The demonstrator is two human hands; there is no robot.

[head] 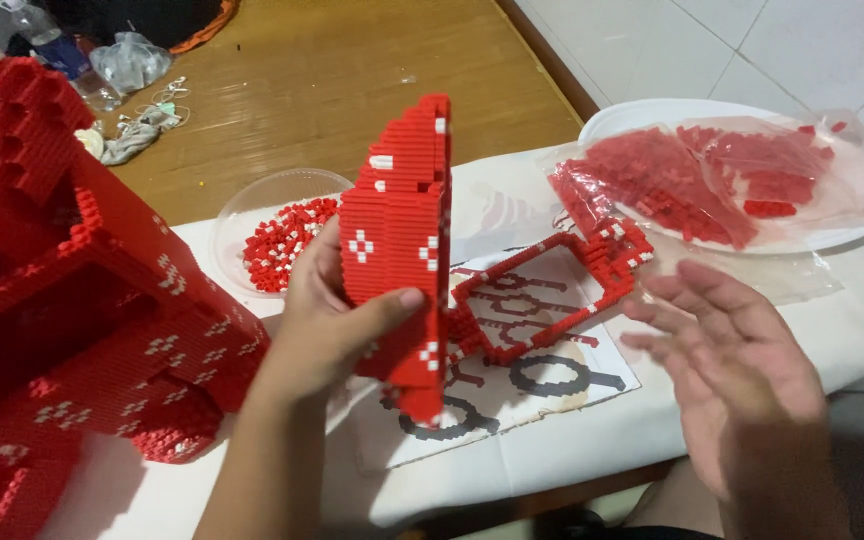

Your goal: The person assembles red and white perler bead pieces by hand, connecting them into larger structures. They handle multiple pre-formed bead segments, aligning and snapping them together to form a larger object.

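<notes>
Head view: left hand (327,320) grips red brick panel (397,250); right hand (742,380) spread loose near clear bags (712,180).

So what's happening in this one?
A person is building with small red bricks. The left hand holds a red brick panel upright over a printed sheet. The right hand hovers open, empty, beside a red brick frame. A big red model stands at left.

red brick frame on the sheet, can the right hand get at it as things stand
Probably yes. The right hand is open and empty just beside the red brick frame, with nothing between them; the left hand holds the red panel off to the other side.
</notes>
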